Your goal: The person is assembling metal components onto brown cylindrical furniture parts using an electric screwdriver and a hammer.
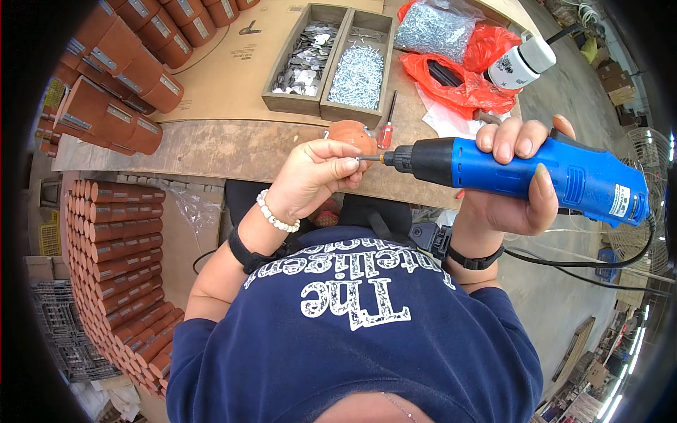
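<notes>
My right hand (518, 166) is wrapped around a blue electric screwdriver (564, 176) with a black nose, held level and pointing left. Its thin bit (370, 158) reaches to the fingertips of my left hand (324, 169). Thumb and forefinger of that hand are pinched together at the bit's tip; whatever small thing is between them is hidden. Just behind these fingers, a reddish-brown round piece (351, 134) rests on the wooden workbench (233, 151), partly covered by the hand. A screwdriver with a red handle (385, 135) lies beside it.
Two wooden boxes hold flat metal pieces (307, 60) and silver screws (356, 77). To their right are a bag of screws (434, 32), red plastic bags (458, 92) and a white jug (522, 63). Brown cylinders (113, 116) crowd the left; more (127, 233) are stacked below.
</notes>
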`<move>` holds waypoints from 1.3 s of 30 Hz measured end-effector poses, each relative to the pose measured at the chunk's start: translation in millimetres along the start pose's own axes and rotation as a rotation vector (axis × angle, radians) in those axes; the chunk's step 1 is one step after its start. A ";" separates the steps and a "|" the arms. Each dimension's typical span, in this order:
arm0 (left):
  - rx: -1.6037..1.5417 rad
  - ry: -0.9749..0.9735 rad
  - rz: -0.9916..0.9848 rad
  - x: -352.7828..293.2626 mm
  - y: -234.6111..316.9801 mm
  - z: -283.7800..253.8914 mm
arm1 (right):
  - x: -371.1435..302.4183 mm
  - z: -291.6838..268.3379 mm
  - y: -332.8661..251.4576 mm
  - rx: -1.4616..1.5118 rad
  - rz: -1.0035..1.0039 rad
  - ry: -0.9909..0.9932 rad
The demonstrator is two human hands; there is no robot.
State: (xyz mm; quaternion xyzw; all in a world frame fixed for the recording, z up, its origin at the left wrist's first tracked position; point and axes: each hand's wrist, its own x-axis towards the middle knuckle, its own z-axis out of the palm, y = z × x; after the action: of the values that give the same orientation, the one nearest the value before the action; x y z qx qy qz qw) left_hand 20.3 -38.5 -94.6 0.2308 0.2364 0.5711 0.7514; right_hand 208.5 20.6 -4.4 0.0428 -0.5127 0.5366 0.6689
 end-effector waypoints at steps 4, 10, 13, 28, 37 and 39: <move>0.019 0.010 -0.006 -0.1 -0.2 -0.4 | -0.4 0.9 0.0 0.016 0.010 0.008; 0.085 0.021 -0.034 -0.1 -0.5 -0.3 | 0.2 -5.1 -1.4 0.018 0.027 -0.033; 0.145 0.032 -0.040 -0.3 0.1 2.2 | 1.0 -2.9 -1.4 0.018 0.034 -0.052; 0.506 -0.001 0.069 2.1 -1.4 18.2 | 5.5 -5.6 -8.9 0.072 0.016 -0.148; 1.076 -0.191 0.174 35.4 36.4 12.0 | 4.9 -17.7 -9.1 0.002 -0.004 -0.111; 1.422 -0.005 0.503 57.0 51.4 -11.0 | 4.9 -21.7 -12.3 -0.010 -0.014 -0.096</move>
State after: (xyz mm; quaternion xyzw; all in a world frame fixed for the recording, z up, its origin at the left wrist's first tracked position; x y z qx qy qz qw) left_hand -11.6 29.9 -76.8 0.7088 0.4865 0.4346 0.2686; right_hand 231.3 31.9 -4.9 0.0690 -0.5463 0.5266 0.6476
